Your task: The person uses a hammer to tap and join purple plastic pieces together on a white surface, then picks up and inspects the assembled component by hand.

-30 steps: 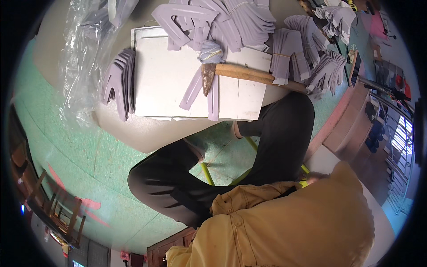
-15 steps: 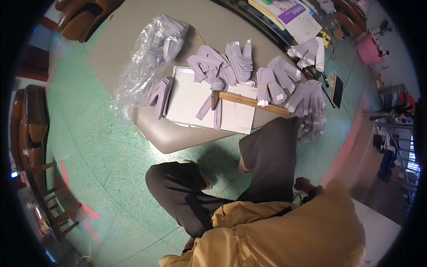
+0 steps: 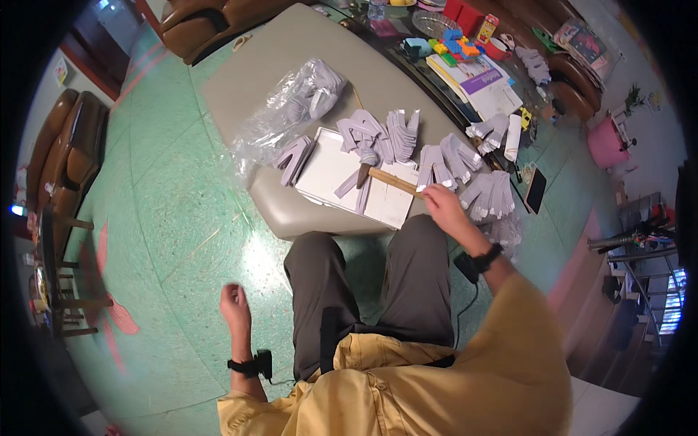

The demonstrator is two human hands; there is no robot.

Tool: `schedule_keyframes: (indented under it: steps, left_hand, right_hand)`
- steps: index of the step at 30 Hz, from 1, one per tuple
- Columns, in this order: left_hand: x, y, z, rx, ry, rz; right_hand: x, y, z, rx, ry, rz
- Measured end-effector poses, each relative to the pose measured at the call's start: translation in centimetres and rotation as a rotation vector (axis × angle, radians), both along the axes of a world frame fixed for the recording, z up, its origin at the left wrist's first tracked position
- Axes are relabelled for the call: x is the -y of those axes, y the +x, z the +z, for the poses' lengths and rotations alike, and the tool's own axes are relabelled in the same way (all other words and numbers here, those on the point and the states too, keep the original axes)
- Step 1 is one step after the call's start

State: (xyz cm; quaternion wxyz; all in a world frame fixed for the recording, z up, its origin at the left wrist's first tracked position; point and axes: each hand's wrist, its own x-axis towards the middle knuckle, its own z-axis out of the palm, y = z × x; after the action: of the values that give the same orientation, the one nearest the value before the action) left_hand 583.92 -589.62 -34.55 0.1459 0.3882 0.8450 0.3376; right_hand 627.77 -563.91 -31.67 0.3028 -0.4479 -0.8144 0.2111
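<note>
- My right hand [image 3: 445,209] is over the far end of the hammer with a pale wooden handle and dark, rusty-looking head [image 3: 363,175]; my fingers hide that end, so I can't tell whether they have closed around it.
- My left hand [image 3: 234,304] is well apart from the work, above the green speckled floor [image 3: 189,269] to the left of my knees, its fingers curled in toward the palm.
- The hammer lies across a flat white rectangular board [image 3: 320,173] at the near edge of a beige-grey smooth-topped table [image 3: 265,51].
- By the hammer head is a rounded lilac bundle [image 3: 369,156], and just below it a lilac V-shaped piece [image 3: 345,188] with its legs spread toward me.
- Behind these, a loose heap of lilac pieces [image 3: 361,129] sits beside a fanned lilac stack [image 3: 402,138].
- A nested lilac stack [image 3: 294,160] stands at the board's left edge, and beyond it lies a crumpled clear plastic bag [image 3: 265,120] with more lilac pieces inside.
- Near my right hand are pale-ended lilac bundles [image 3: 456,158], and a spread fan of lilac strips [image 3: 488,195] lies just to its right.
- I wear a black strap on each wrist.
</note>
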Motion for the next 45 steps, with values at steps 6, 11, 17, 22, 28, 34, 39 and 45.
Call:
schedule_keyframes:
  steps: [6,11,17,22,28,34,39,45]
  left_hand:
    - [-13.0,10.2,6.0,0.248,0.240,-0.374]
    - [-19.0,18.0,2.0,0.011,0.213,-0.555]
    - [-21.0,20.6,-1.7,-0.149,0.009,-0.477]
    - [-21.8,19.7,-3.6,-0.255,-0.079,-0.513]
    - [-23.2,15.4,-3.2,-0.314,-0.061,-0.734]
    - [-22.6,14.9,-3.7,-0.324,-0.027,-0.684]
    - [-22.4,15.1,-4.0,-0.335,-0.102,-0.679]
    - [-22.8,15.3,-4.0,-0.389,-0.116,-0.679]
  right_hand:
    - [-4.3,-4.9,-4.0,0.320,0.156,-0.007]
    - [-5.5,-6.2,-3.5,0.763,0.048,0.028]
    - [-5.2,-7.3,-1.5,0.624,-0.131,-0.084]
    - [-4.0,-7.0,-1.1,0.418,-0.347,-0.098]
    - [0.2,-7.3,3.1,-0.211,-0.957,-0.186]
    - [1.5,-8.5,0.4,-0.261,-1.005,-0.349]
    - [1.6,-11.1,0.7,-0.384,-1.040,-0.366]
    - [1.3,-11.3,-3.2,-0.022,-0.757,-0.275]
